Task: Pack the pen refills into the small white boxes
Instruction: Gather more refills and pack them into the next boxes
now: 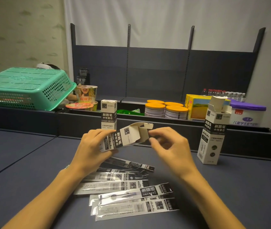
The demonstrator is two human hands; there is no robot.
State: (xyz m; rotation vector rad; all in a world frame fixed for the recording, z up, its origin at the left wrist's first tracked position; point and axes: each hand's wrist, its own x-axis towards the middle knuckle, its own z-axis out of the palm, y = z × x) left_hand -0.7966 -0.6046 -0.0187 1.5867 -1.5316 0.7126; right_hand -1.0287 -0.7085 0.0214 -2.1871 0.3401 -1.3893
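Left hand (pixel 93 148) is wrapped around a small white box (pixel 120 138) held tipped above the table (pixel 230 187), flaps open at 3 o'clock. Right hand (pixel 169 147) pinches the end flap, other fingers loosely curled. Pen refills (pixel 131 190) lie scattered at 6 o'clock; another open box (pixel 213 134) stands at 3.

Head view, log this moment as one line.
left hand: grips box | right hand: pinches its open flap | refill packs: loose on table
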